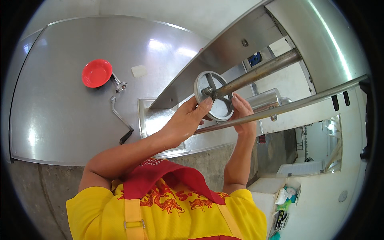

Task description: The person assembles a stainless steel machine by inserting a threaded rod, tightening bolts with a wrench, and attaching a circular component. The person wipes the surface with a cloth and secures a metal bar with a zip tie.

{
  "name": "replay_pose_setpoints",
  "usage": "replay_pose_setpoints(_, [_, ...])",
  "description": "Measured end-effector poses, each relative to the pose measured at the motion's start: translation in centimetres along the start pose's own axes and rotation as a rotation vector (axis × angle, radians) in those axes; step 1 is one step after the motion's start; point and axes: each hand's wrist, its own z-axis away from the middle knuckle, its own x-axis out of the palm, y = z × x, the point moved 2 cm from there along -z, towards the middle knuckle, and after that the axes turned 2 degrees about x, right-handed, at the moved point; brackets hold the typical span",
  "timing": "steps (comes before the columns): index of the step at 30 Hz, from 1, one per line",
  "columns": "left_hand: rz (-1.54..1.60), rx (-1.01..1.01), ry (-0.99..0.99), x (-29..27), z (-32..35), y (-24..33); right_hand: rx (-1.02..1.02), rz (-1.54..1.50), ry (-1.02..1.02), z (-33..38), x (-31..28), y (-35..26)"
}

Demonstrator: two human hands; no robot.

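A round grey metal plate (pixel 221 110) with a raised rim and spokes sits at the lower end of a thick steel shaft (pixel 260 71). My left hand (pixel 186 116) grips the plate's near left rim, its thumb up by the spokes. On the right side, my right hand (pixel 243 113) is closed round the same rim, with some fingers hidden behind it. A thin steel rod (pixel 240 119) crosses close by my right hand. Under the plate lies a shallow square metal tray (pixel 142 120), set on the steel table (pixel 72 120).
On the table are a red bowl (pixel 97 73), a metal part with a round end (pixel 119 83), a crank handle with a black grip (pixel 121 120) and a small whitish piece (pixel 139 71). A steel machine frame (pixel 224 54) rises at the right, near a metal cylinder (pixel 266 99).
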Motion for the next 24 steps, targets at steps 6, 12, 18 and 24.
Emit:
replay_pose_setpoints(6, [0.164, -0.209, -0.093, -1.5, -1.6, 0.4, 0.007, -0.099, -0.059, -4.1, 0.3, -0.7])
replay_pose_setpoints(12, [0.143, -0.123, -0.101, -2.9, -6.6, 3.8, -0.152, 0.101, -0.105, -5.6, 1.7, -1.9])
replay_pose_setpoints(18, [0.223, 0.049, 0.213, 0.2, -1.5, 1.6, -0.117, 0.093, -0.108, -1.3, -1.4, 0.1])
replay_pose_setpoints(24, [-0.223, -0.109, -0.099, 0.1, 1.1, 0.0, 0.017, -0.076, -0.053, -0.1, 0.7, -0.2])
